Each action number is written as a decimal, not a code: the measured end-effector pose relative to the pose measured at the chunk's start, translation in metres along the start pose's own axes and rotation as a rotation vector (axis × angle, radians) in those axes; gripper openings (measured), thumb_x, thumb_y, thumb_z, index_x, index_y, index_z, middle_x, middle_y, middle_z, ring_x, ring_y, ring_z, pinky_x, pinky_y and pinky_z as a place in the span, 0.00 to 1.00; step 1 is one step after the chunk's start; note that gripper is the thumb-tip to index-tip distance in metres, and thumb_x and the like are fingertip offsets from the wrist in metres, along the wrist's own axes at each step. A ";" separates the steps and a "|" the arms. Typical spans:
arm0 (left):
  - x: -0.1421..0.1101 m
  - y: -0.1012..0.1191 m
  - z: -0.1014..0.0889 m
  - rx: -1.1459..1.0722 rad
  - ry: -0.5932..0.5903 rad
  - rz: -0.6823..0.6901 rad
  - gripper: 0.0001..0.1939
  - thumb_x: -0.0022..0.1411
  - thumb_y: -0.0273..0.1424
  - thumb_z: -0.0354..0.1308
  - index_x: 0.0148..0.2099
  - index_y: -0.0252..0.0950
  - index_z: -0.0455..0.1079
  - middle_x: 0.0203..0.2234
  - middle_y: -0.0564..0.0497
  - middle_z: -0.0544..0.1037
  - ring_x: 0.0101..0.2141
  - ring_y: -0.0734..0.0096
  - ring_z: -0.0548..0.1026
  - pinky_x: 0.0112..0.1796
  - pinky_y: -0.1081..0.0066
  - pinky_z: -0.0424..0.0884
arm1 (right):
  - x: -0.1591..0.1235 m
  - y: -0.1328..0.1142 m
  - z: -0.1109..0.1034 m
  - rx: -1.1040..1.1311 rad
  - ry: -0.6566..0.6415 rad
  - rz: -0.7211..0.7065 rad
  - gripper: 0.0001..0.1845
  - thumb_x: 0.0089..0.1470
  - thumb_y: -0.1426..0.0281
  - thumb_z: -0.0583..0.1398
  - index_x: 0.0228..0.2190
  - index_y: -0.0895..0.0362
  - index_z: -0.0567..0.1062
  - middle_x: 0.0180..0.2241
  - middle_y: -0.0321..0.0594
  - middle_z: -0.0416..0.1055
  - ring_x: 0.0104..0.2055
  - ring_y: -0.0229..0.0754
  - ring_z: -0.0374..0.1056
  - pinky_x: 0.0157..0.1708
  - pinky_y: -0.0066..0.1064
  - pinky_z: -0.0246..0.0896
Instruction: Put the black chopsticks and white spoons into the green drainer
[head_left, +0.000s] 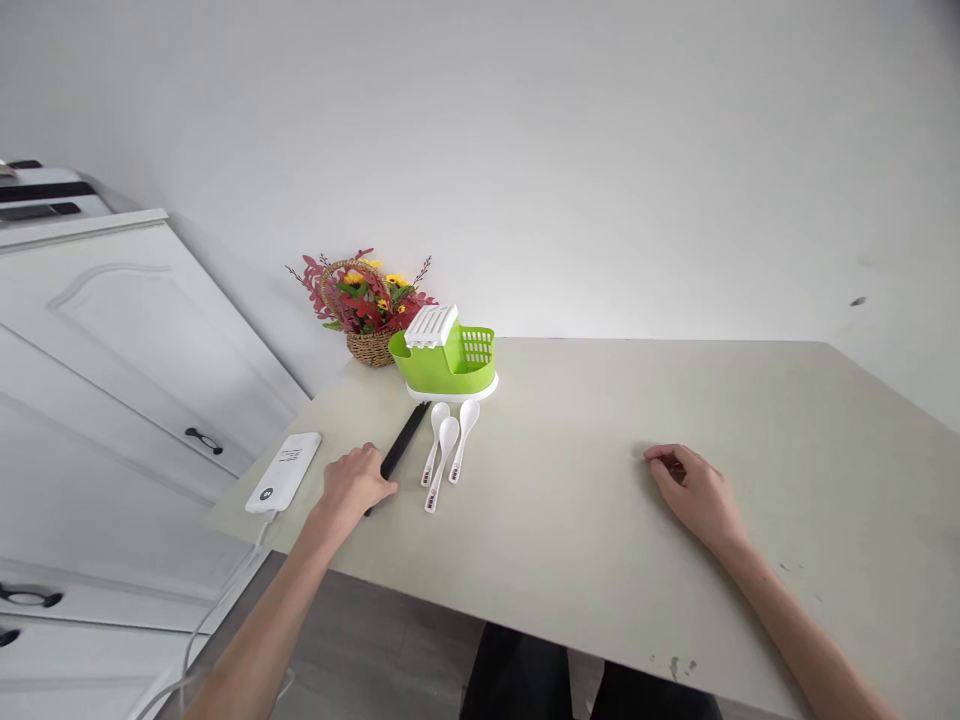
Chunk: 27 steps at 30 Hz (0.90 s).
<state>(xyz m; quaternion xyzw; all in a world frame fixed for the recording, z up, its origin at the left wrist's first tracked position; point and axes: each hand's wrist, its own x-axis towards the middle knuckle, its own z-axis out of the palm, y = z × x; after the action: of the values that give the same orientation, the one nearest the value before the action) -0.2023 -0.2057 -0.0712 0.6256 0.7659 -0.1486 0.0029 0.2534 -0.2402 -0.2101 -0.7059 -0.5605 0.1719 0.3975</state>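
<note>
My left hand (355, 482) is closed over the lower part of a bundle of black chopsticks (406, 440), which lies slanted on the table with its far ends near the green holder. Just right of the chopsticks lie three white spoons (448, 436), bowls pointing away from me. Behind them stands a lime-green utensil holder (442, 375) with a slatted white piece (432, 326) on it and a white base. My right hand (694, 488) rests on the table well to the right, fingers curled in, with nothing visible in them.
A white power bank (285, 472) with a cable lies at the table's left edge. A wicker basket (370, 348) of artificial flowers stands behind the holder, near the wall. White cabinets (135, 400) stand left of the pale table (570, 520).
</note>
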 end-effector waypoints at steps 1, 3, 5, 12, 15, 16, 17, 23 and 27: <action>0.000 0.001 -0.002 0.006 -0.008 0.002 0.17 0.53 0.34 0.62 0.46 0.34 0.73 0.40 0.36 0.82 0.42 0.43 0.81 0.37 0.61 0.71 | 0.000 0.000 0.000 0.002 -0.001 -0.001 0.15 0.55 0.59 0.55 0.36 0.51 0.78 0.37 0.42 0.79 0.37 0.48 0.72 0.38 0.39 0.63; 0.000 0.004 -0.005 0.025 -0.023 0.008 0.16 0.54 0.34 0.61 0.45 0.34 0.74 0.41 0.37 0.82 0.42 0.44 0.82 0.37 0.62 0.71 | 0.000 0.001 0.001 0.004 -0.003 0.002 0.15 0.54 0.59 0.55 0.36 0.51 0.78 0.38 0.41 0.79 0.37 0.48 0.72 0.39 0.39 0.63; 0.000 0.005 -0.007 0.043 -0.035 0.014 0.15 0.54 0.34 0.60 0.44 0.35 0.74 0.41 0.37 0.83 0.42 0.45 0.82 0.37 0.63 0.70 | 0.001 0.001 0.001 0.001 -0.004 0.008 0.15 0.54 0.59 0.55 0.36 0.51 0.78 0.37 0.40 0.79 0.37 0.47 0.72 0.39 0.39 0.63; 0.007 0.006 -0.006 0.045 -0.052 0.016 0.15 0.51 0.31 0.62 0.44 0.36 0.75 0.41 0.37 0.83 0.44 0.44 0.82 0.39 0.62 0.71 | 0.001 0.002 0.002 0.011 0.002 -0.005 0.15 0.54 0.59 0.55 0.36 0.51 0.78 0.38 0.41 0.80 0.36 0.48 0.72 0.39 0.40 0.62; 0.013 0.004 -0.001 0.034 -0.053 0.011 0.19 0.50 0.32 0.63 0.46 0.35 0.75 0.42 0.36 0.82 0.45 0.43 0.81 0.41 0.60 0.71 | 0.001 0.002 0.002 0.009 0.000 -0.006 0.15 0.54 0.59 0.55 0.36 0.51 0.78 0.38 0.41 0.79 0.37 0.48 0.72 0.39 0.40 0.62; 0.014 0.004 0.000 0.031 -0.053 0.007 0.21 0.50 0.32 0.64 0.48 0.35 0.74 0.43 0.35 0.82 0.46 0.42 0.81 0.41 0.60 0.72 | 0.001 0.002 0.002 0.007 0.001 -0.005 0.15 0.54 0.59 0.55 0.36 0.51 0.78 0.38 0.41 0.79 0.37 0.48 0.72 0.40 0.40 0.62; 0.016 0.003 0.002 0.029 -0.052 0.003 0.23 0.50 0.33 0.64 0.50 0.35 0.74 0.45 0.34 0.82 0.47 0.42 0.81 0.42 0.60 0.72 | 0.001 0.002 0.002 0.005 0.000 -0.003 0.15 0.54 0.60 0.55 0.36 0.51 0.78 0.38 0.41 0.79 0.37 0.48 0.72 0.40 0.40 0.62; 0.019 0.000 0.014 0.031 -0.062 0.004 0.33 0.56 0.32 0.61 0.64 0.32 0.64 0.52 0.30 0.79 0.53 0.40 0.78 0.47 0.56 0.72 | 0.000 0.004 0.002 0.010 -0.020 0.022 0.14 0.55 0.59 0.55 0.37 0.50 0.78 0.39 0.39 0.79 0.38 0.47 0.72 0.41 0.39 0.63; 0.017 -0.001 0.016 0.044 -0.080 0.010 0.31 0.62 0.30 0.56 0.67 0.31 0.60 0.55 0.31 0.77 0.55 0.41 0.77 0.50 0.55 0.71 | 0.001 0.004 0.002 0.017 -0.024 0.033 0.15 0.55 0.59 0.55 0.37 0.50 0.78 0.39 0.39 0.79 0.38 0.47 0.72 0.41 0.39 0.63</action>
<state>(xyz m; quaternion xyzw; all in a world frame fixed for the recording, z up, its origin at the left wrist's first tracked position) -0.2103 -0.1930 -0.0898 0.6231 0.7584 -0.1902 0.0202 0.2547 -0.2391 -0.2137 -0.7096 -0.5521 0.1914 0.3938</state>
